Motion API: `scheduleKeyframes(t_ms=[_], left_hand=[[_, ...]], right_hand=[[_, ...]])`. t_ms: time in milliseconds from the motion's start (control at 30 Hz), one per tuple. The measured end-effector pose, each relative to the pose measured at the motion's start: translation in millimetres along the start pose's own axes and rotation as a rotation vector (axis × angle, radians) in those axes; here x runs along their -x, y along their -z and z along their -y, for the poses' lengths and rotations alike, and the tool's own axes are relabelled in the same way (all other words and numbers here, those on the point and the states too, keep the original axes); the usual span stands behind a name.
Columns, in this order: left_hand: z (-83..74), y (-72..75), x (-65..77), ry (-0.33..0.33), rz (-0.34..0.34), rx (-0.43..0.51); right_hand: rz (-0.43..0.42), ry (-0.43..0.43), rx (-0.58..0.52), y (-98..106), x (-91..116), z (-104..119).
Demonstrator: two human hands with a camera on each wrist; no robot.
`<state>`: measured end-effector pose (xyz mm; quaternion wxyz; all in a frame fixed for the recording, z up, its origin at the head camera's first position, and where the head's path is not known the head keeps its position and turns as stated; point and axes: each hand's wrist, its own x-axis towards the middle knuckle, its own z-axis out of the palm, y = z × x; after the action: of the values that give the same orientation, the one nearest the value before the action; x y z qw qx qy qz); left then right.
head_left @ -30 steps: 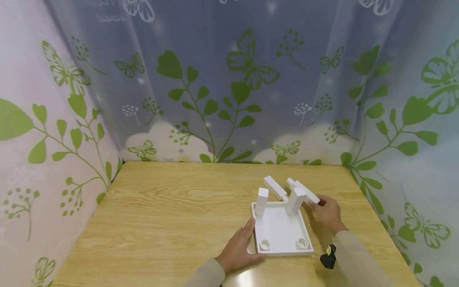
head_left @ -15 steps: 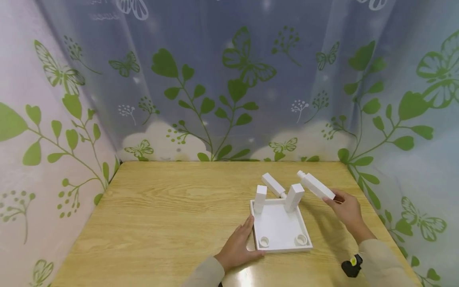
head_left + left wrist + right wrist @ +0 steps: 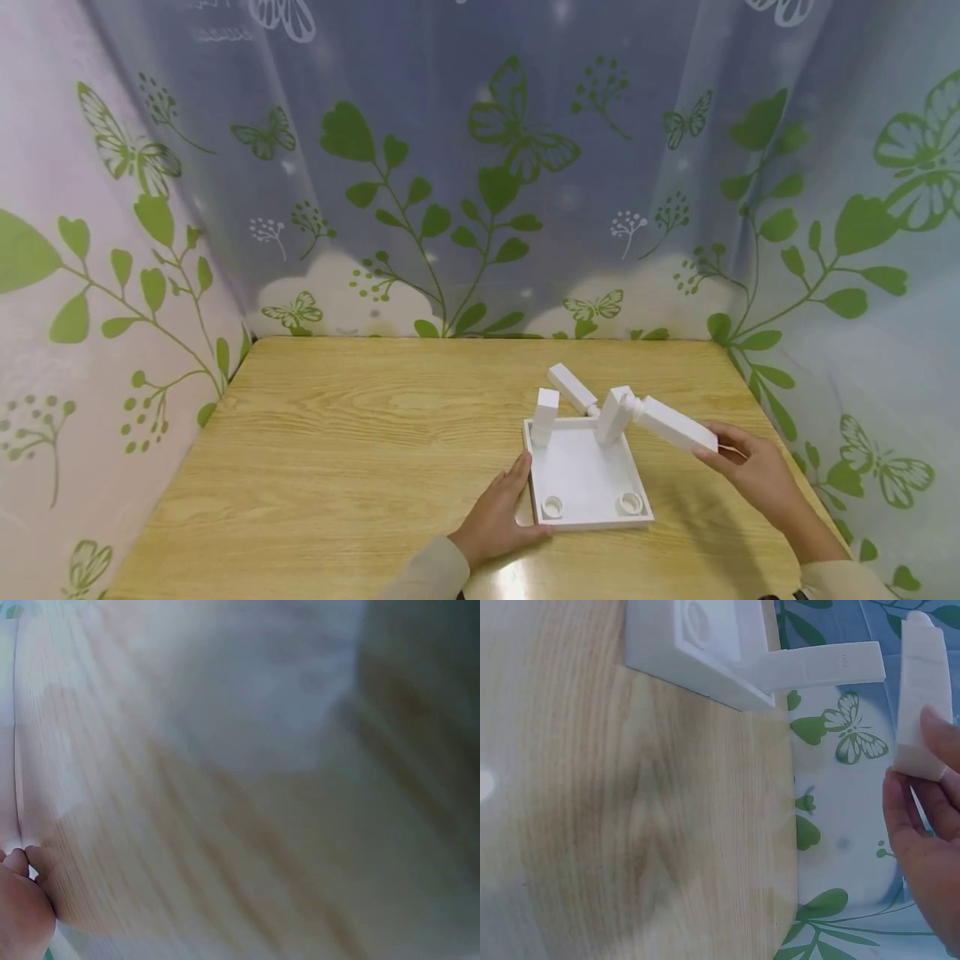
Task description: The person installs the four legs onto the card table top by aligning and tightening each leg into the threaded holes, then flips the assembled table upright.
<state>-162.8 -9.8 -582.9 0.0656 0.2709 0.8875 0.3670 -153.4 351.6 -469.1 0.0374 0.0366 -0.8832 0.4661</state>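
White post (image 3: 677,425), square-sided with a narrow round end, sits in the right hand (image 3: 761,475), off to the right of the square white tray (image 3: 588,483) and raised above the wood-grained tabletop (image 3: 360,458), where a soft shadow falls. That right grip is a pinch: thumb and fingers hold the post's thick end, while the narrow end points toward the tray's far right corner. From the head view this end overlaps the far-right post (image 3: 615,417) standing in that corner; I cannot tell whether the two touch. The far-left post (image 3: 545,417) rises from the tray's far left corner. Beyond the tray's far rim a fourth post (image 3: 572,388) lies slanted on the tabletop, its narrow end toward the rim. In the tray's near corners I see the near-left ring (image 3: 552,506) and the near-right ring (image 3: 630,503). Left of the tray, the left hand (image 3: 495,512) has its grip uncurled, fingers stretched along the tray's left side, thumb at its near left corner. Past the tray hangs a leaf-printed curtain (image 3: 420,267).
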Motion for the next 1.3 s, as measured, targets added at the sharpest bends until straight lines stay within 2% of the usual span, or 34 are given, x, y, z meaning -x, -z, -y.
scheduleKeyframes(t_ms=[133,433,700,833,933,1133,1300], left_hand=[[1.3,-0.8,0.7,0.012,0.005,-0.009],[2.7,-0.7,1.0,0.016,0.008,-0.034],[4.3,-2.2,1.0,0.02,0.021,-0.025],[3.2,-1.5,1.0,0.015,0.02,-0.022],[1.7,-0.5,1.1,0.013,0.022,-0.019],[-0.1,0.2,0.3,0.015,0.02,-0.027],[-0.1,0.0,0.6,0.008,0.015,-0.038]], right_hand=[[0.079,0.009,-0.006,-5,9,0],[0.165,0.205,0.06,-33,16,-2],[0.305,0.27,0.131,-52,11,5],[0.337,0.32,0.167,-59,6,11],[0.352,0.332,0.19,-62,3,15],[0.386,0.304,0.209,-65,0,22],[0.403,0.287,0.159,-68,-2,28]])
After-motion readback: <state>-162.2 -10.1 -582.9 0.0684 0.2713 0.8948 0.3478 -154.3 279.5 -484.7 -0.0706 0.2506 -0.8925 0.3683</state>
